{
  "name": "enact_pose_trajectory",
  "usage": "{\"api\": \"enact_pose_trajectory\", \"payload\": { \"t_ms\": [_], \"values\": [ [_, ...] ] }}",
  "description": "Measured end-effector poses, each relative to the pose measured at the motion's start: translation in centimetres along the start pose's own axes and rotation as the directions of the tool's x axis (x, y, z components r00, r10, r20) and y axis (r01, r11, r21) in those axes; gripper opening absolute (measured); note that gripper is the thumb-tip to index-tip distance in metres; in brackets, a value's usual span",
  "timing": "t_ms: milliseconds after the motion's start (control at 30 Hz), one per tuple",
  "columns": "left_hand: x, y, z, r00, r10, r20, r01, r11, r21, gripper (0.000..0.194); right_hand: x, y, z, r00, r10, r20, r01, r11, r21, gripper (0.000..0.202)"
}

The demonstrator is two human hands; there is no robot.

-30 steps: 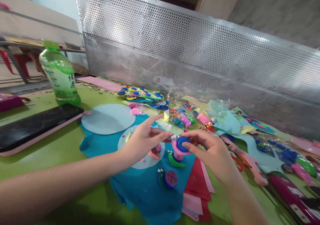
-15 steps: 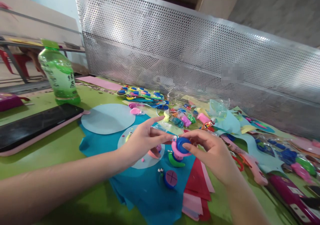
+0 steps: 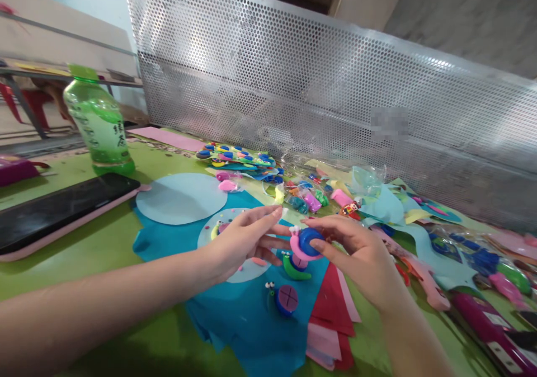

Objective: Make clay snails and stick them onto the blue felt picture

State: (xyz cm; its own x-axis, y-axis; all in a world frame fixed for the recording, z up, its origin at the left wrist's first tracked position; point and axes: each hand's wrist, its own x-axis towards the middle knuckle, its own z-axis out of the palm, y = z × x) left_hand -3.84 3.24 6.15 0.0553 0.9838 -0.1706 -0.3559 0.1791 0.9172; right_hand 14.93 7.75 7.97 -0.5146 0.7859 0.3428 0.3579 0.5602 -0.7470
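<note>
Between the thumb and fingers of my right hand (image 3: pixel 356 248) is a small clay snail (image 3: pixel 308 244) with a blue shell and a pink body. My left hand (image 3: pixel 251 234), its fingers spread, is just left of that snail and above a pale round sheet (image 3: pixel 241 273) with small clay pieces. A green-bodied snail (image 3: pixel 296 267) rests on blue sheets (image 3: pixel 251 324) below the held one. Nearer me lies a blue snail (image 3: pixel 286 300) with a purple, cross-marked shell and white eyes.
A green bottle (image 3: pixel 100 122) and a black phone (image 3: pixel 62 209) are at the left. A pale blue disc (image 3: pixel 182 198) lies behind my left hand. Bagged clay (image 3: pixel 310 201) and paper scraps fill the back right. Red sheets (image 3: pixel 333 304) stick out beside the blue ones. A perforated metal panel (image 3: pixel 260 69) stands behind.
My left hand's fingers have come away from the pink snail's head and spread apart. My right hand still holds the snail, nearly in the same place.
</note>
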Motion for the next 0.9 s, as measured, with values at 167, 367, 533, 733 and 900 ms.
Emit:
{"api": "enact_pose_trajectory", "payload": {
  "t_ms": [167,367,533,733,900],
  "values": [
    [0.5,-0.5,-0.2,0.997,-0.076,0.026,0.076,0.997,-0.029,0.043,0.3,0.3,-0.1,0.998,0.064,-0.010,-0.065,0.998,-0.025,0.021],
    [0.9,-0.5,-0.3,0.997,-0.074,-0.020,0.073,0.997,-0.017,0.041,0.9,1.1,-0.1,0.978,0.210,-0.006,-0.210,0.978,-0.009,0.024],
    [0.7,-0.5,-0.1,0.996,-0.082,-0.025,0.082,0.997,0.013,0.051,1.3,1.3,-0.2,0.968,0.248,-0.035,-0.250,0.967,-0.052,0.022],
    [1.0,-0.6,-0.5,0.998,0.070,-0.007,-0.068,0.988,0.140,0.059,1.7,2.2,-0.4,0.954,0.298,-0.020,-0.298,0.947,-0.121,0.022],
    [1.2,0.0,-0.6,0.978,0.209,0.019,-0.209,0.962,0.175,0.054,2.2,3.7,-0.2,0.948,0.309,-0.076,-0.319,0.921,-0.226,0.018]
  ]
}}
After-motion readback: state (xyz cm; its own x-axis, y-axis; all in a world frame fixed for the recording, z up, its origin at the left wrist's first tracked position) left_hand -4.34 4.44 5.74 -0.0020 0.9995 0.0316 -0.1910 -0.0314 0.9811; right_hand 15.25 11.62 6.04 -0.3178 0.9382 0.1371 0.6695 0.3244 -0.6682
